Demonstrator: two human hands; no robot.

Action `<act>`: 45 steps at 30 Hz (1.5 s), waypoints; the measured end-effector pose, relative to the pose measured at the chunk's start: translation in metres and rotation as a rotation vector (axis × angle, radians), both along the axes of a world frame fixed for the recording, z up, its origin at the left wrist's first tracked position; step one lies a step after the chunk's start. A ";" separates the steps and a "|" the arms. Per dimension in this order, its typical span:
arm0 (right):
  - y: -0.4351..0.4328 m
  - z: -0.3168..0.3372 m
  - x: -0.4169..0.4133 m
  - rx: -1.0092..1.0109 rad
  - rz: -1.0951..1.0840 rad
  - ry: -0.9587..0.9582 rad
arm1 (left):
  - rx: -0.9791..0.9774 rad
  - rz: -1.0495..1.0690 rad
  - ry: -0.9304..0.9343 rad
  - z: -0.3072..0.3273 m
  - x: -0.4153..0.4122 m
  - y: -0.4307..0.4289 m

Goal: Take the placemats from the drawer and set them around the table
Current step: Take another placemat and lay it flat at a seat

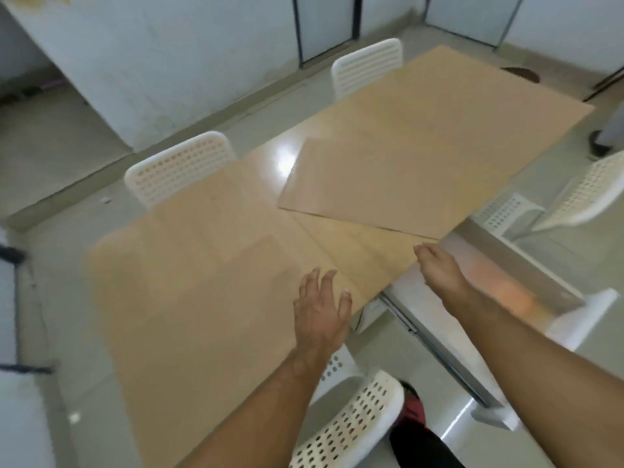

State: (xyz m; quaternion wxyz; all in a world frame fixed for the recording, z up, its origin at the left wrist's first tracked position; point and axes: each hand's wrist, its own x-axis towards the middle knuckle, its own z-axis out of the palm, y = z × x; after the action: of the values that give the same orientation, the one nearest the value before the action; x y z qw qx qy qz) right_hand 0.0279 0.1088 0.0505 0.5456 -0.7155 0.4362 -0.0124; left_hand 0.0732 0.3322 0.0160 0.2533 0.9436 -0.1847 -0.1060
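A tan placemat (388,184) lies askew on the light wooden table (189,315), its near edge over the table's right side. A second tan placemat (358,255) lies partly under it, near the table edge. My left hand (320,309) hovers with spread fingers above the table edge, just short of that lower placemat, and holds nothing. My right hand (439,265) reaches forward with straight fingers over the open grey drawer (499,265), fingertips near the placemats' corner. The frame is blurred, so whether either hand touches a placemat is unclear.
White perforated chairs stand around the table: one at the far left (179,167), one at the far end (368,65), one at the right (591,194), and one close below me (354,427). The drawer juts out from the table's right side.
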 end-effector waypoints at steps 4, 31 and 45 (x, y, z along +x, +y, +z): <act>-0.067 -0.011 -0.013 0.213 -0.171 0.028 | 0.033 -0.166 0.006 0.004 -0.001 -0.093; -0.196 -0.071 0.035 0.584 -0.262 0.080 | 0.145 -0.384 -0.186 -0.058 0.031 -0.290; -0.206 -0.060 0.017 0.935 -0.387 -0.169 | -0.381 -0.025 0.814 -0.032 0.074 -0.283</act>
State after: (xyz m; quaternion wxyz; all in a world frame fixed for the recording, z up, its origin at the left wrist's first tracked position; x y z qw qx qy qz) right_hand 0.0454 -0.0969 -0.0100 0.8283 -0.2977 0.4740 0.0253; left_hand 0.1469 0.0495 -0.0155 0.4734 0.7592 -0.0974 -0.4358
